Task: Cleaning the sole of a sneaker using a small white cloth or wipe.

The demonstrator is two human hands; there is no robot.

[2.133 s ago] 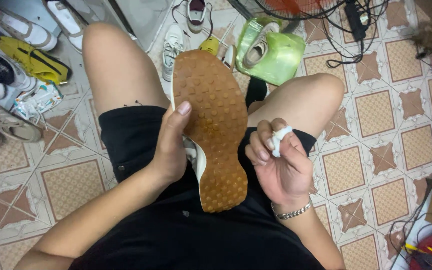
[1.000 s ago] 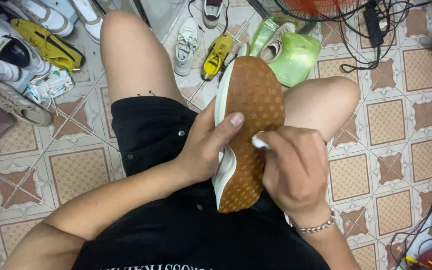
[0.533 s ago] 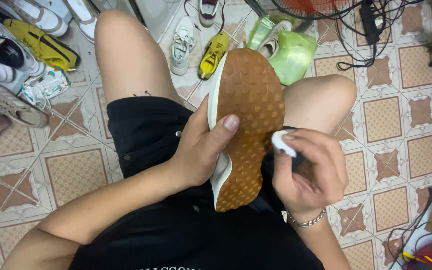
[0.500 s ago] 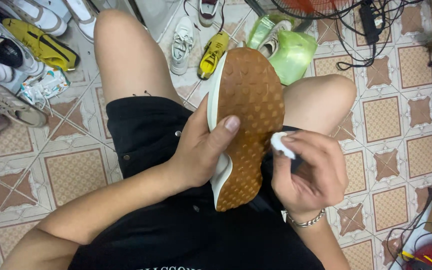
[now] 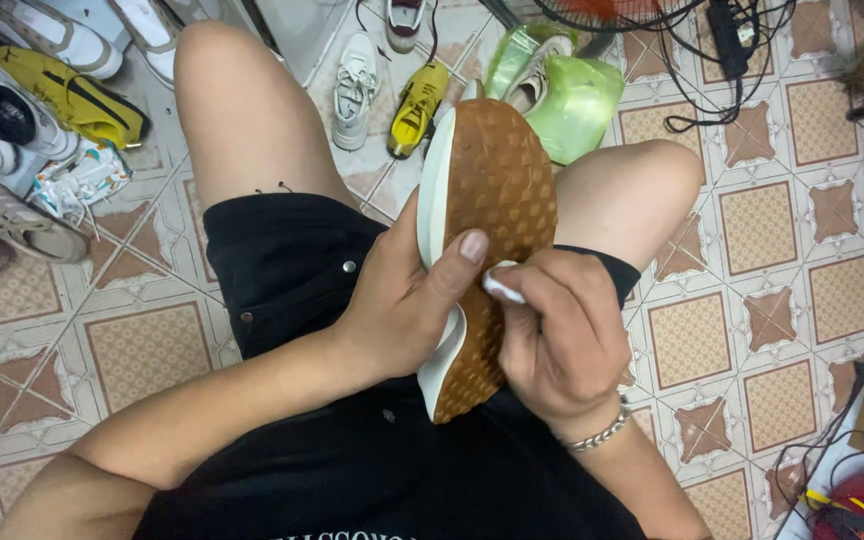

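1. At nine to eleven o'clock of the view, a heap of shoes crowds the tiled floor; your left thigh runs just beside it, so there is little open room on that side.
2. Your left hand grips the sneaker from its nine o'clock edge. The thumb lies across the brown studded sole and the other fingers wrap behind, clamped on the white sidewall.
3. The sneaker stands sole-up between your thighs, over your black shorts, toe pointing to twelve o'clock and heel at six, close to your belly.
4. Your right hand presses on the sole at its four o'clock edge. Its fingers are bunched together, pinching a small white pad that touches the sole just below your left thumb tip.
5. Beyond the toe, at twelve to one o'clock, a yellow shoe and a green bag holding a shoe lie near.
6. At three o'clock of your right thigh the floor is open tile; cables sit at one o'clock, well apart.
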